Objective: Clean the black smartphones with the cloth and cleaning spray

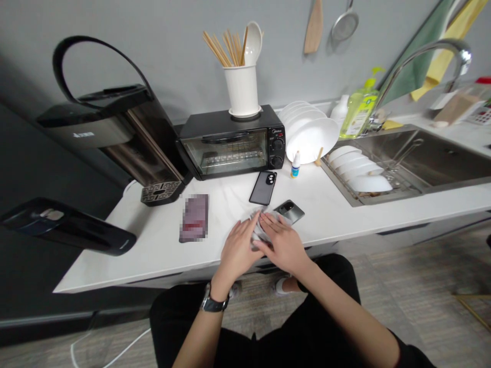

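My left hand (240, 243) and my right hand (283, 243) meet at the counter's front edge, fingertips almost together. Between them is a crumpled whitish-grey cloth (260, 233), partly covered by the fingers; whether anything lies inside it is hidden. Both hands hold it with fairly straight fingers. A grey phone (295, 210), camera side up, lies just beyond my right fingers. Farther back lies a darker phone (263, 188), also camera side up. A small white-and-blue bottle (295, 165) stands upright behind them. Left of my hands is a blurred-out phone-like rectangle (195, 217).
A toaster oven (232, 148) carries a white utensil holder (242, 89). On the left stand a tall black dispenser (123, 128) and a dark cylinder (72, 227). White plates (312, 138) lean right of the oven, beside the sink (437, 148) with bowls (358, 168).
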{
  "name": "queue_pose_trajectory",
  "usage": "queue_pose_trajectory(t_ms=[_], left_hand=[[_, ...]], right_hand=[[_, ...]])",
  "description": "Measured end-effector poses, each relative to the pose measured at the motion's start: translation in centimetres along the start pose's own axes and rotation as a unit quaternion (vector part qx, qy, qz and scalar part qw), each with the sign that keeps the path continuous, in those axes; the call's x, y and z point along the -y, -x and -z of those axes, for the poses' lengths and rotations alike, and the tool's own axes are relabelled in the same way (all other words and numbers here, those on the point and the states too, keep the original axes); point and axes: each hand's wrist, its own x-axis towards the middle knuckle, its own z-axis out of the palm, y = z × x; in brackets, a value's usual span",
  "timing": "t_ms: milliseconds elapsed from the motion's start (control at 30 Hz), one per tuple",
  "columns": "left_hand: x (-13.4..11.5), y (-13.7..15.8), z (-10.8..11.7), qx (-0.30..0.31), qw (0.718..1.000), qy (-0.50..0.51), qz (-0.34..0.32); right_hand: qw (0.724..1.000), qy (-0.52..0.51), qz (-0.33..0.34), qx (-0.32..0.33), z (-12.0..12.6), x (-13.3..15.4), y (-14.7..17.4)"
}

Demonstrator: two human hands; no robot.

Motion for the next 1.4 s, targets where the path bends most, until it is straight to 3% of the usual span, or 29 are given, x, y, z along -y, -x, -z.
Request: queue_pose_trajectory(t_ms=[100, 233, 433, 567, 667, 767, 933, 1100, 1267, 1400], left_hand=[[0.0, 0.1, 0.1, 0.002, 1.000, 0.001, -0.008], [0.1, 0.2, 0.0, 0.003, 1.000, 0.004, 0.000], [0.1, 0.1, -0.1, -0.008, 1.000, 0.008, -0.004], [0.0, 0.0, -0.1, -0.006, 1.000, 0.009, 0.003], [0.0, 0.0, -0.1, -0.010, 1.000, 0.014, 0.005], [0.0, 0.0, -0.1, -0.010, 1.000, 0.015, 0.004], [0.2, 0.0, -0.1, -0.004, 1.000, 0.009, -0.001], [0.2, 0.0, 0.0, 0.017, 1.000, 0.001, -0.001], [0.1, 0.0, 0.0, 0.019, 1.000, 0.000, 0.009], [0.0, 0.0, 0.0, 0.006, 1.000, 0.010, 0.003]], right_hand=[[1.000, -0.022, 0.012, 0.015, 0.0, 1.6, 1.1], [0.998, -0.042, 0.037, 0.042, 1.2, 1.2, 3.5], [0.999, 0.019, -0.033, 0.011, 3.2, -3.5, 4.9], [0.995, 0.056, -0.083, -0.013, 3.3, -6.7, 3.5], [0.993, 0.073, -0.092, -0.026, 3.0, -7.5, 2.1], [0.993, 0.081, -0.080, -0.035, 2.3, -6.5, 0.9], [1.000, 0.026, -0.006, 0.001, 0.5, -1.9, 0.0], [0.999, -0.024, 0.014, 0.022, 0.2, 1.5, 1.2], [0.998, -0.043, 0.027, 0.048, 2.0, 0.4, 3.9], [1.000, 0.013, -0.023, 0.018, 3.0, -2.7, 4.6]])
